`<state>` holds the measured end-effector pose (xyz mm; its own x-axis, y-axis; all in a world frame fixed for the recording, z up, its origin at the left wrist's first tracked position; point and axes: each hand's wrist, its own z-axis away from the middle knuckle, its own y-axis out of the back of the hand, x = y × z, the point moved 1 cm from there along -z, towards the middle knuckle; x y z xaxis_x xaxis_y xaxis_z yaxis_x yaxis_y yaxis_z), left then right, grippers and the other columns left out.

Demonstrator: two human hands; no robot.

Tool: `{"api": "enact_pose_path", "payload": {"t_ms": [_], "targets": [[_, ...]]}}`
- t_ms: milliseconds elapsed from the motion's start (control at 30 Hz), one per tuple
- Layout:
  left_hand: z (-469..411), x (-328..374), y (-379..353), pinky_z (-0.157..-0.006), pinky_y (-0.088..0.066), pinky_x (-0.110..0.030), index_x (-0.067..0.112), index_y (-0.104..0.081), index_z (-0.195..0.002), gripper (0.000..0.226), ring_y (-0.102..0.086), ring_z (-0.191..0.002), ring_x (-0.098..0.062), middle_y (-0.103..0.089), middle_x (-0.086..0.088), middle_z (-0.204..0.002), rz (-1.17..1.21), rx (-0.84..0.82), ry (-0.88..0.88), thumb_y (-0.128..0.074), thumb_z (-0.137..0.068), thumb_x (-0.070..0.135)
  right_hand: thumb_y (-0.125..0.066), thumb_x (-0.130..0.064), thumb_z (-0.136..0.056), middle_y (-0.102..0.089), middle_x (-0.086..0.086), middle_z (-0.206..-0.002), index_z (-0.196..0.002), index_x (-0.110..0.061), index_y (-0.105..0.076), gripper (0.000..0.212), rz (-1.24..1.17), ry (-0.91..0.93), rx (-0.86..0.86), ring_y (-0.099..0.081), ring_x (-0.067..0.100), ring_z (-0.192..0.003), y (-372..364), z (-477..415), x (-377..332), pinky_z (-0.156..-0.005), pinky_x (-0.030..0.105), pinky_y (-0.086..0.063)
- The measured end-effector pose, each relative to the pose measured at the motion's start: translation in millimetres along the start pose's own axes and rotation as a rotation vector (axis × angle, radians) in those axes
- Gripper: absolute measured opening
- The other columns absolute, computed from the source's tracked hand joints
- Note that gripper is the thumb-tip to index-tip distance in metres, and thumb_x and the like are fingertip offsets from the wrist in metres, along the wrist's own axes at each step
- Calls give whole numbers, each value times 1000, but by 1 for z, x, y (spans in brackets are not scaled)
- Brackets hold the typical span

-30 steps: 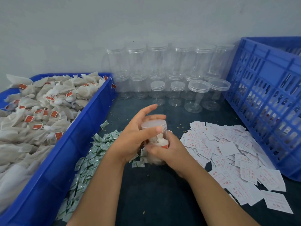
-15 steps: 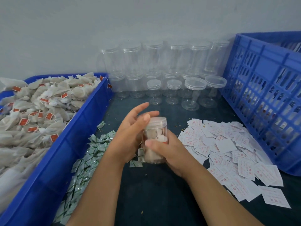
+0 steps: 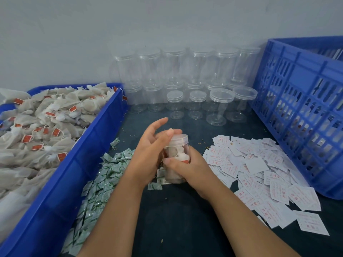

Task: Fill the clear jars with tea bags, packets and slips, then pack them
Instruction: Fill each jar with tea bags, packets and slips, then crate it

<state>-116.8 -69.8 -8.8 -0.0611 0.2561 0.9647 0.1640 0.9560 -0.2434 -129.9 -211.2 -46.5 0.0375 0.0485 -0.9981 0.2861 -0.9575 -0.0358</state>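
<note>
A clear jar (image 3: pixel 177 154) stuffed with white tea bags stands in the middle of the dark table, its clear lid (image 3: pixel 179 139) on top. My right hand (image 3: pixel 187 167) grips the jar's body from the right, thumb across its front. My left hand (image 3: pixel 150 151) lies against the jar's left side with its thumb on the lid rim and its fingers straight and spread. Tea bags with red tags (image 3: pixel 46 123) fill the blue bin (image 3: pixel 74 175) at left. Green-and-white packets (image 3: pixel 104 175) lie beside that bin. White slips with red print (image 3: pixel 259 169) are spread at right.
Several empty clear jars with lids (image 3: pixel 185 78) are stacked against the back wall, some (image 3: pixel 221 106) standing lower in front. A tall blue perforated crate (image 3: pixel 304 108) holding filled jars stands at the right. Bare dark table lies near the front edge (image 3: pixel 176 219).
My left hand has turned around the lid, its thumb sliding across the rim while the right hand keeps the jar steady. The jar stays in the same place on the table.
</note>
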Motion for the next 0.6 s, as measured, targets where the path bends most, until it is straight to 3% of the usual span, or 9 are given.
{"api": "enact_pose_path", "payload": {"t_ms": [100,167,300,367,433,500,533,600], "targets": [[-1,-5,-5,-85,-62,-38,34,-63,-133,67,-76,-107,-22,-77,2,-119,-139,21,16,-85,-71,47,-77,-50,-72,-79,-8,-102,-109,-38,-69,40,226,76,65,-76,8,-91,4,0,2,-79,32,-61],[-3,-7,-8,-80,-61,-32,35,-70,-125,61,-76,-104,-19,-77,-1,-115,-126,4,24,-86,-66,40,-76,-44,-75,-79,-4,-102,-107,-40,-72,33,121,42,-16,-76,10,-93,4,0,2,-78,27,-61],[-5,-10,-7,-82,-61,-30,30,-78,-114,50,-76,-104,-22,-78,-3,-108,-23,-21,8,-86,-65,30,-82,-38,-74,-79,6,-107,-113,-26,-74,42,-84,-32,-100,-77,22,-100,6,1,1,-85,38,-62],[-4,-10,-7,-78,-61,-32,29,-76,-118,53,-76,-98,-22,-77,-4,-110,-2,-25,12,-86,-66,32,-82,-40,-74,-78,10,-110,-123,-18,-71,55,-122,-50,-94,-75,27,-102,6,0,1,-87,46,-60],[-2,-9,-7,-67,-61,-38,33,-71,-127,56,-74,-87,-26,-75,-7,-114,17,-49,52,-84,-73,43,-76,-51,-81,-73,18,-105,-128,-6,-66,65,-168,-78,-119,-73,31,-90,4,0,-1,-72,44,-58],[0,-10,-10,-52,-57,-38,39,-67,-130,56,-70,-70,-30,-73,-11,-111,-5,-46,111,-75,-80,64,-63,-70,-91,-72,18,-96,-119,-8,-71,69,-252,-119,-143,-70,25,-74,3,0,-3,-54,32,-51],[0,-10,-13,-54,-59,-40,40,-68,-129,57,-73,-73,-31,-74,-11,-112,14,-4,125,-71,-81,71,-57,-78,-92,-74,16,-96,-117,-14,-75,72,-288,-130,-129,-72,24,-74,2,1,-4,-55,33,-53],[-4,-13,-16,-75,-64,-44,32,-73,-122,61,-78,-98,-29,-77,-6,-120,109,158,124,-65,-83,78,-62,-86,-83,-78,15,-113,-125,-25,-75,75,-277,-102,-57,-78,30,-96,2,0,-4,-79,44,-64]]}}
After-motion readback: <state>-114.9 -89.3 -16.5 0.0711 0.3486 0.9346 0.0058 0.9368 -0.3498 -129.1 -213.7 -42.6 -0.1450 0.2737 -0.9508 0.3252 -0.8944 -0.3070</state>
